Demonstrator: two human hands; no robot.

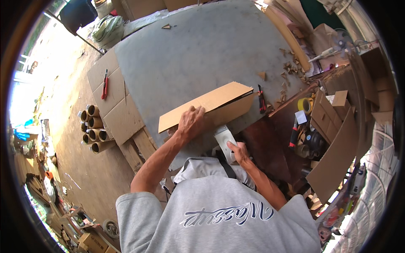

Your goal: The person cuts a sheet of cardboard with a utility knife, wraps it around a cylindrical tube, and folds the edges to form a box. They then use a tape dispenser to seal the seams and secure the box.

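A long folded piece of brown cardboard (202, 104) lies slantwise on the grey tabletop, a dark gap showing between its layers at the right end. My left hand (191, 121) rests on its near edge, fingers over the top face. Close to my body, my right hand (239, 151) grips a pale metal tool (226, 140), possibly a stapler; its exact kind cannot be told. The tool's head is just below the cardboard's near side. Right of the cardboard lies a red and black utility knife (261, 99).
A red utility knife (105, 84) lies on a cardboard sheet (117, 110) at left. Cardboard tubes (95, 126) are stacked beyond it. Small cardboard scraps (289, 69) litter the table's right side. Yellow tape (304, 105) and tools sit in a box at right.
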